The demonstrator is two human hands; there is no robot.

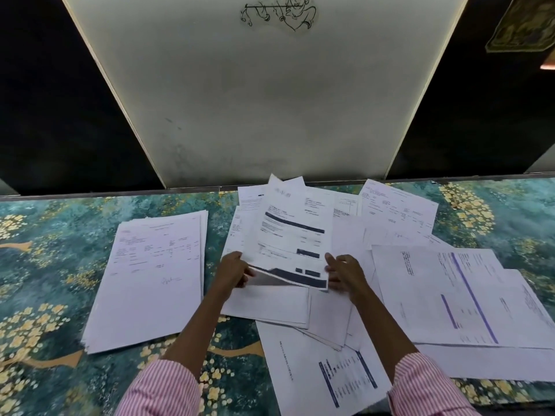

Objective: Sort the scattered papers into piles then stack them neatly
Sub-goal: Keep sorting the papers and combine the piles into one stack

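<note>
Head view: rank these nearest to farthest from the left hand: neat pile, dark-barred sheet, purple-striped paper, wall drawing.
1. dark-barred sheet, held in the left hand.
2. neat pile, just left.
3. purple-striped paper, right.
4. wall drawing, far top.

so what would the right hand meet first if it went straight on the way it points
Probably the right edge of the lifted sheet with dark bars, gripped at its left corner by the left hand. The right hand points left at that edge and may touch it; depth is unclear.
</note>
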